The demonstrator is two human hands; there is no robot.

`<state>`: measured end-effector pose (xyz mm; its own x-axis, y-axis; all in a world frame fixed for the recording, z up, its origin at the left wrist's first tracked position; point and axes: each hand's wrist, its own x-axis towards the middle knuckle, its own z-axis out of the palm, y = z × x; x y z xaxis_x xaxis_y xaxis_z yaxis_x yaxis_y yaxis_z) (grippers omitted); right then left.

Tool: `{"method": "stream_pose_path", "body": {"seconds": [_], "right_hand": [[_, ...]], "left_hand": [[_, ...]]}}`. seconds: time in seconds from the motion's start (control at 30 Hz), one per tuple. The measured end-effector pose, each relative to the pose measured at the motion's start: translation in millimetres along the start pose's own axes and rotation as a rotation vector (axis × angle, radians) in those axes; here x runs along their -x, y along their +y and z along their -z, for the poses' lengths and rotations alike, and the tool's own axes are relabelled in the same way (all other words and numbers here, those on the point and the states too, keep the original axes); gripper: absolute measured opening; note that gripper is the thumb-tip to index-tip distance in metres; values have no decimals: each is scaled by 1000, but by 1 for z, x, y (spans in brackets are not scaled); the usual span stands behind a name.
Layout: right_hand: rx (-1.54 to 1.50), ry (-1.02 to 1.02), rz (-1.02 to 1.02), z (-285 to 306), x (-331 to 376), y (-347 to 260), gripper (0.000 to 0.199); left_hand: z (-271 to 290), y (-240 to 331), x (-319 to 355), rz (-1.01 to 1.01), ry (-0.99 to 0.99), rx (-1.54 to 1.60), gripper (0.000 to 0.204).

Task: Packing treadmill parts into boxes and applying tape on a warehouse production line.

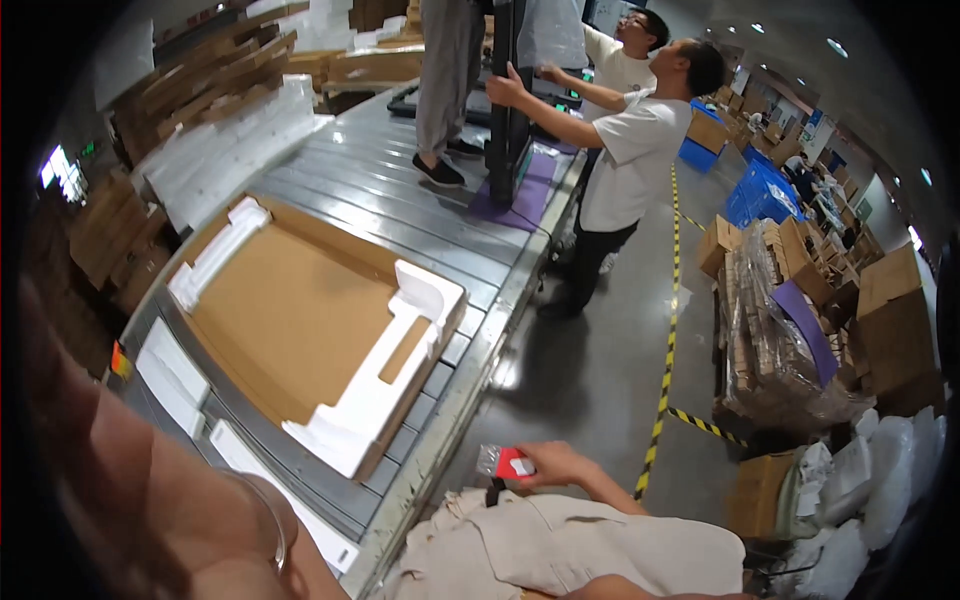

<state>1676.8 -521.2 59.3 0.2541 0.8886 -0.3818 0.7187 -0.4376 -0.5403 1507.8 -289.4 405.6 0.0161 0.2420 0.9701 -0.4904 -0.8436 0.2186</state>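
Observation:
My left hand point(150, 500) is raised very close at the lower left, with a clear band around the wrist. Its fingers run into the dark rim, so their pose is hidden. My right hand point(555, 463) is low beside my beige clothing, closed around a small red object with a clear, shiny end point(512, 463). On the metal slatted platform point(380, 160) to the left lies a shallow cardboard tray point(300, 290). White foam pieces point(355, 410) line two of its ends. Near the tray's front lie a flat white piece point(172, 375) and a long white strip point(270, 480).
Two people in white shirts point(640, 150) steady a tall dark panel point(506, 110) on a purple sheet point(530, 195). Another person point(440, 80) stands on the platform. Wrapped carton stacks point(760, 330) stand right of the yellow-black floor tape point(665, 390). Cardboard point(200, 85) is piled far left.

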Motion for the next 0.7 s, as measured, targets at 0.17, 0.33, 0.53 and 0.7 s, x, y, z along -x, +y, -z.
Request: {"method": "stream_pose_path", "body": {"seconds": [0.17, 0.33, 0.53, 0.7], "right_hand": [[37, -32, -17, 5, -10, -20, 70], [53, -132, -60, 4, -7, -35, 70], [39, -69, -50, -1, -14, -21, 75], [55, -23, -22, -1, -17, -23, 71]], "left_hand": [[15, 2, -1, 3, 26, -6, 53], [27, 10, -3, 2, 36, -4, 53], [33, 9, -6, -31, 54, 28, 53], [35, 9, -9, -64, 56, 69, 52]]}}
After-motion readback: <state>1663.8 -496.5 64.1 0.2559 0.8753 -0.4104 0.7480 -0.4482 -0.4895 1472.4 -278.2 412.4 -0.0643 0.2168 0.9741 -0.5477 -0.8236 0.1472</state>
